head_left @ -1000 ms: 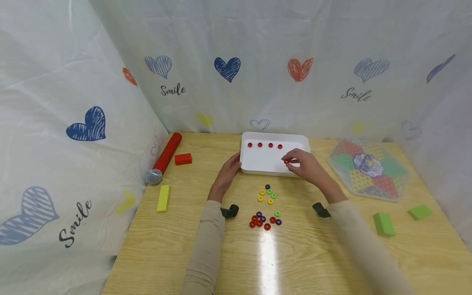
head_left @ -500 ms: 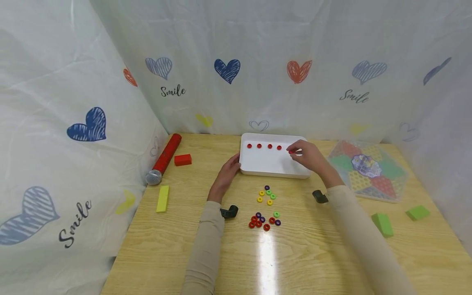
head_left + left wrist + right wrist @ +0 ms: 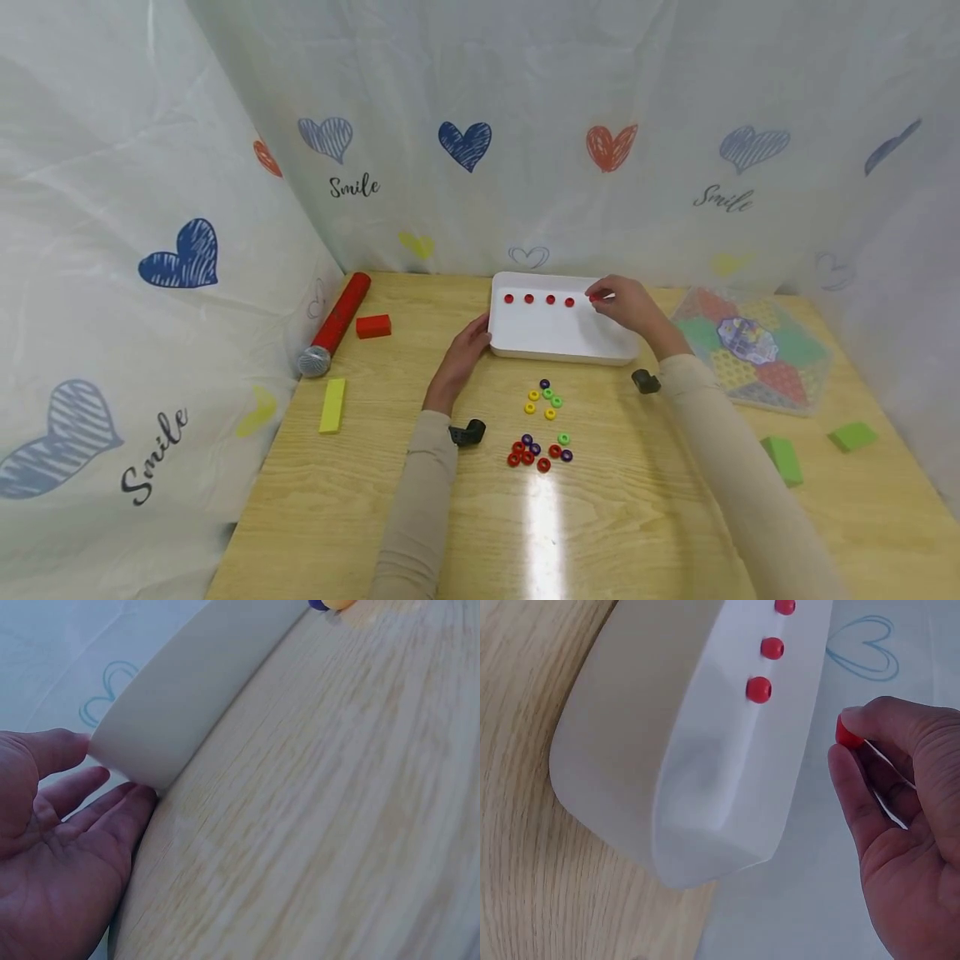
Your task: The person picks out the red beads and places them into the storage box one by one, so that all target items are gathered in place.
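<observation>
Heart-printed sheeting [image 3: 540, 208] backs the bench [image 3: 315, 517]. Upper centre, the right hand [image 3: 628, 304] pinches a red bead [image 3: 847, 733] over the white tray [image 3: 551, 337]; the relaxed left hand [image 3: 461, 354] touches its left edge. Best release low, aligned with the red row [image 3: 551, 299].

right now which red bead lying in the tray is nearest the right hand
The rightmost bead of the row of four in the white tray. The other three lie farther left; another red bead is pinched by the right hand.

Beads [image 3: 759, 689] lie before and in the tray [image 3: 551, 333], one apparently above.
</observation>
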The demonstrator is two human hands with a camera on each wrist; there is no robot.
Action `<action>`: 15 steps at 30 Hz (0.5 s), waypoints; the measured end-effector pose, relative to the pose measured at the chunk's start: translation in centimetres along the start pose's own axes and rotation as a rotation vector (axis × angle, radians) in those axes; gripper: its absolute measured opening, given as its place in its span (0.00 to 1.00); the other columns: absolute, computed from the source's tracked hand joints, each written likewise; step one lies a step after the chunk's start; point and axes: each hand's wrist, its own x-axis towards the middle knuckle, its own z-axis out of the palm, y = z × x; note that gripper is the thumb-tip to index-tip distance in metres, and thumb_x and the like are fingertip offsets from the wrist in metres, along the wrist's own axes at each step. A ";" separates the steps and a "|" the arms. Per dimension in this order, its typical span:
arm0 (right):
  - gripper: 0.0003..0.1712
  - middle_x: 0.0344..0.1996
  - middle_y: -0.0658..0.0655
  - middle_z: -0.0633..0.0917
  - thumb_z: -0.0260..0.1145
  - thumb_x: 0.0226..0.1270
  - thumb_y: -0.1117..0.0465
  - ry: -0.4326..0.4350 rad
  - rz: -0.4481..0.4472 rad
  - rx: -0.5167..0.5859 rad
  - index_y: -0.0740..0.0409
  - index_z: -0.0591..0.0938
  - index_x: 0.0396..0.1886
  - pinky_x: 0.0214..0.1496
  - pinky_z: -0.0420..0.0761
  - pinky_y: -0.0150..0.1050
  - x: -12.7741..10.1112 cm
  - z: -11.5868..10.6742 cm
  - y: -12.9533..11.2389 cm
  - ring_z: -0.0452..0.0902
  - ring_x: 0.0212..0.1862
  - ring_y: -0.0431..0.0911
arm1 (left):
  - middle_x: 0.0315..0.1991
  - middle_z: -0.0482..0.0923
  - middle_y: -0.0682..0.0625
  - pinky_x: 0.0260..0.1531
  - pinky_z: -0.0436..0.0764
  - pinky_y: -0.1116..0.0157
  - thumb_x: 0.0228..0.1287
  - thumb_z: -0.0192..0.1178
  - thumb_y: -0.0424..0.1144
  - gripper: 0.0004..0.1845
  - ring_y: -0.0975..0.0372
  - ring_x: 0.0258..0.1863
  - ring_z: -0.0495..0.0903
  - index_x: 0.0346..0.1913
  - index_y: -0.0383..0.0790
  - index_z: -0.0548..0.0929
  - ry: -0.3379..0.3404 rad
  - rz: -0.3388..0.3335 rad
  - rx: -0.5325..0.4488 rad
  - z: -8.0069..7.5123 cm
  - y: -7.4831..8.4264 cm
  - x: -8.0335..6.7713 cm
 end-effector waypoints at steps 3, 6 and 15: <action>0.15 0.49 0.65 0.81 0.62 0.67 0.67 -0.001 0.021 -0.013 0.66 0.81 0.52 0.58 0.77 0.54 0.6 -0.2 0.3 0.76 0.54 0.58 | 0.73 0.58 0.47 0.70 0.63 0.62 0.76 0.45 0.34 0.26 0.60 0.72 0.59 0.74 0.41 0.60 0.001 -0.001 0.000 0.0 0.0 -0.1; 0.15 0.49 0.65 0.81 0.62 0.67 0.67 -0.001 0.030 -0.027 0.66 0.80 0.52 0.58 0.77 0.54 1.2 -0.4 0.6 0.76 0.54 0.58 | 0.74 0.58 0.46 0.71 0.62 0.60 0.76 0.45 0.34 0.26 0.59 0.72 0.58 0.74 0.41 0.60 -0.004 0.007 0.001 0.0 0.0 -0.1; 0.14 0.49 0.67 0.81 0.61 0.67 0.67 -0.036 0.024 -0.017 0.68 0.81 0.50 0.58 0.76 0.54 2.5 -0.6 1.3 0.75 0.53 0.59 | 0.74 0.57 0.45 0.71 0.62 0.59 0.76 0.46 0.34 0.27 0.58 0.72 0.58 0.74 0.40 0.59 -0.011 0.008 -0.018 0.1 -0.1 -0.1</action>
